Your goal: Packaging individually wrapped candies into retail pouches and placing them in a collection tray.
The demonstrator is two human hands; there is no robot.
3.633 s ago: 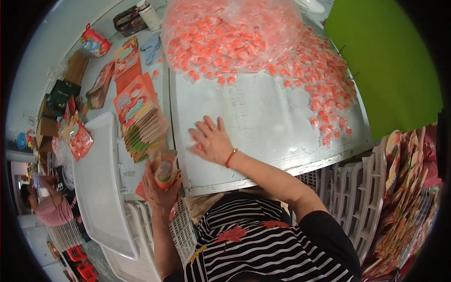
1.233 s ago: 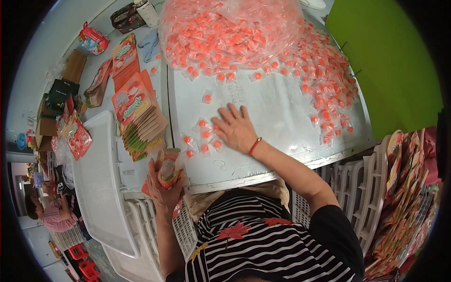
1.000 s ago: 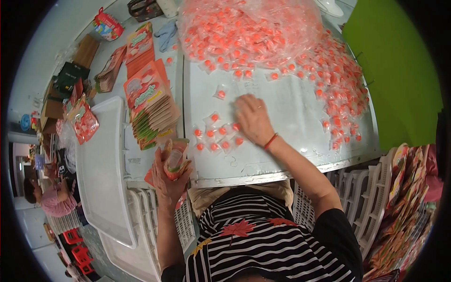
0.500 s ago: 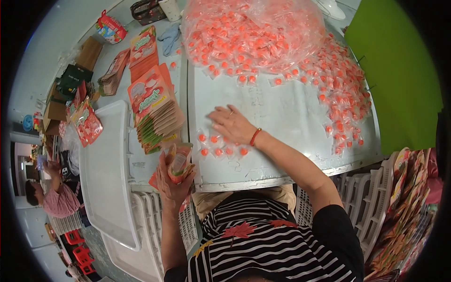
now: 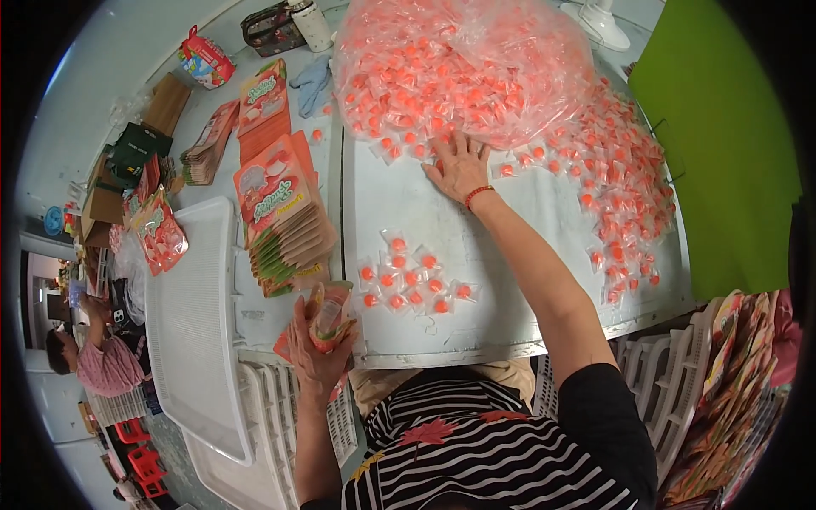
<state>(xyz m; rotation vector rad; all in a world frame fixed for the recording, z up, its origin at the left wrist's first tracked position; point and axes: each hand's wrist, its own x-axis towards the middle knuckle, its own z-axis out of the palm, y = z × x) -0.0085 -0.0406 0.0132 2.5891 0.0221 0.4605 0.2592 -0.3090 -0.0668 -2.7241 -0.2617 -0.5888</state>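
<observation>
Head view: a red-and-green pouch (image 5: 325, 342) is gripped upright by the left hand (image 5: 319, 365) at the near edge of the table (image 5: 501, 297), with a clear rounded piece (image 5: 327, 314) seated in its mouth. The right hand (image 5: 461, 174) is laid palm down with its fingers spread, touching the edge of the wrapped orange pieces beneath a clear bag (image 5: 501, 85); whether any is pinched cannot be told. A small group of pieces (image 5: 414, 276) is set apart on the table, near the pouch. The step in hand is judged to be the separating of loose pieces from the heap; for any further move there, light, flat fingers seem to be called for, so that the bag is not dragged along. Decorative lettering is printed on the stacked red packets (image 5: 276, 187), and faint dark marks are borne by the tabletop, too indistinct to be read.
</observation>
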